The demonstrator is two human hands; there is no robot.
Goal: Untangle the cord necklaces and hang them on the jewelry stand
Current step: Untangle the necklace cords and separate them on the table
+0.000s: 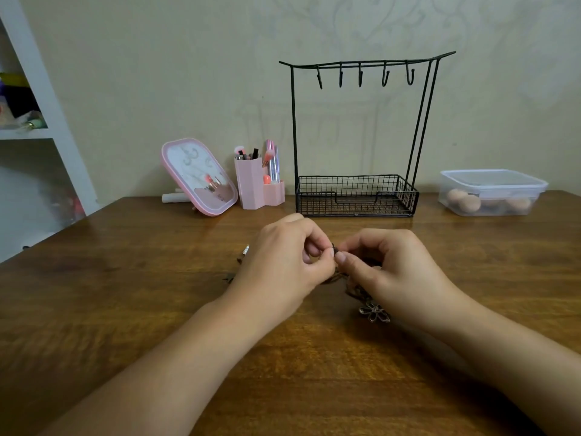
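Untangling is in hand: my left hand point(283, 262) and right hand point(386, 265), close together, pinch the dark tangled cord necklaces point(338, 269) above the brown wooden bench point(125, 309). Next I must free one cord for the bare black wire jewelry stand point(358, 136).
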